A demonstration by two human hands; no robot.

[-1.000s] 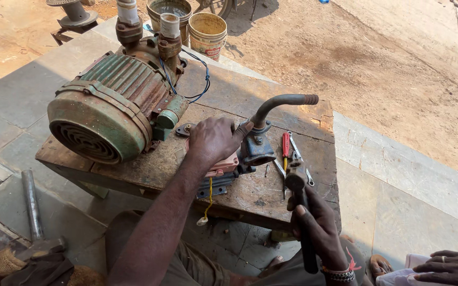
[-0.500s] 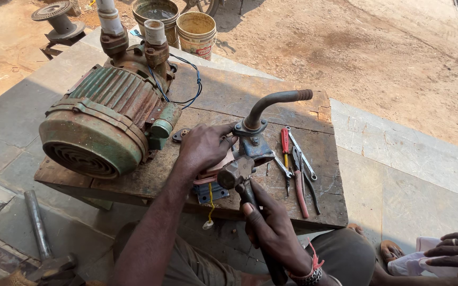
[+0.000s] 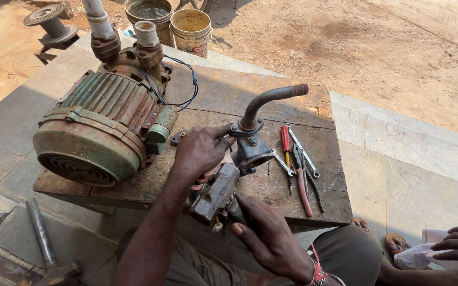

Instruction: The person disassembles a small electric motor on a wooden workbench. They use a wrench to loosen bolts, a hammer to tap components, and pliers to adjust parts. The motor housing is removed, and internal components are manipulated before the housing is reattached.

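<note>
Your left hand [image 3: 200, 151] gripped dark cast-metal fitting with curved pipe spout [image 3: 253, 140], fingers closed on its flange, at front-middle of worn wooden board [image 3: 314, 206]. Your right hand [image 3: 271, 238] clamped around grey metal block [image 3: 216, 193] at board's near edge. Hands close together. Green rusty electric motor pump [image 3: 99, 132] sat left; red-handled pliers [image 3: 300, 177] lay right.

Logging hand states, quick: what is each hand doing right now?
Left hand: closed on the grey pump fitting under its bent pipe.
Right hand: gripping a dark tool handle against the metal block.
</note>
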